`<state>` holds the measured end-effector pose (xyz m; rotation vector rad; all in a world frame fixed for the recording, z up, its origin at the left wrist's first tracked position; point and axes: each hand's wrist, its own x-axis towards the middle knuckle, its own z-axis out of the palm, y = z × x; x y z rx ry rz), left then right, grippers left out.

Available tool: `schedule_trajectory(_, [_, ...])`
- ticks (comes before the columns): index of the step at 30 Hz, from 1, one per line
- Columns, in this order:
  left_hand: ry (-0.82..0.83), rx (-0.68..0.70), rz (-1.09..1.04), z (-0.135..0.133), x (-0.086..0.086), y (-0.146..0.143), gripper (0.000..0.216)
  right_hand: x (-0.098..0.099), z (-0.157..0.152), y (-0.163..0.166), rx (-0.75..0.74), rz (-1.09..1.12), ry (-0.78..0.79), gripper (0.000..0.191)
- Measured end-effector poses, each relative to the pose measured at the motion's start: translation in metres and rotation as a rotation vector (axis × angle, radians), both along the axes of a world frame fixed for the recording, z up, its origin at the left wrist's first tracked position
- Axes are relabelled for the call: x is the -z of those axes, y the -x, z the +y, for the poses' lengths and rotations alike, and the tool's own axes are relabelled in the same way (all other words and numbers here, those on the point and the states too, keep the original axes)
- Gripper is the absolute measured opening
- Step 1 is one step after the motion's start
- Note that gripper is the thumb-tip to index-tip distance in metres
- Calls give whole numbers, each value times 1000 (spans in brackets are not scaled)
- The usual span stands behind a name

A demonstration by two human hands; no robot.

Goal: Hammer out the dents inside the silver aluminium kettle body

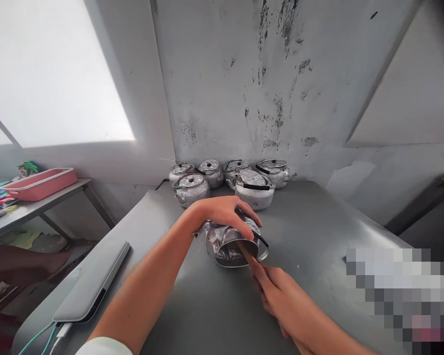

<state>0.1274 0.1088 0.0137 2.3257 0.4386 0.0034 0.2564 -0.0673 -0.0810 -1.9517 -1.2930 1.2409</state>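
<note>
A small silver kettle (225,244) lies on its side on the grey metal table (318,231), its open mouth turned toward me. My left hand (224,213) lies over the top of the kettle, fingers curved round it and holding it down. My right hand (281,296) is closed round a thin brownish stick-like tool (245,252), whose tip reaches into the kettle's mouth.
Several lidded silver kettles (253,188) stand in a cluster at the table's far edge against the stained wall. A closed grey laptop (91,283) with plugged-in cables lies at the table's left edge. A side table at the left holds a pink tray (40,183). A pixelated patch covers the lower right.
</note>
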Motion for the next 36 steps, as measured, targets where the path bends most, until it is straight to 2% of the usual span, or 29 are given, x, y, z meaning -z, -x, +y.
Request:
schedule_trajectory(4, [-7, -1, -6, -1, 1, -1, 45, 4, -3, -5, -81, -173, -141, 50])
schedule_trajectory(7, [-22, -9, 4, -3, 0, -2, 46, 8, -7, -7, -93, -115, -172, 40])
schedule_trajectory(10, [-35, -31, 18, -5, -1, -3, 46, 6, -11, -6, -93, 103, -113, 36])
schedule_trajectory(13, [-38, -46, 25, -7, -2, -4, 46, 0, -13, -4, -64, 237, -29, 40])
schedule_trajectory(17, [-38, -38, 24, -7, -1, -3, 46, -6, -14, -2, -23, 226, 10, 46])
schedule_trajectory(27, [-20, -28, 15, -6, -2, -3, 46, -2, -13, 0, -19, 258, 24, 51])
schedule_trajectory(36, [-26, -23, 21, -5, -2, -3, 46, -2, -13, 0, -45, 239, 9, 47])
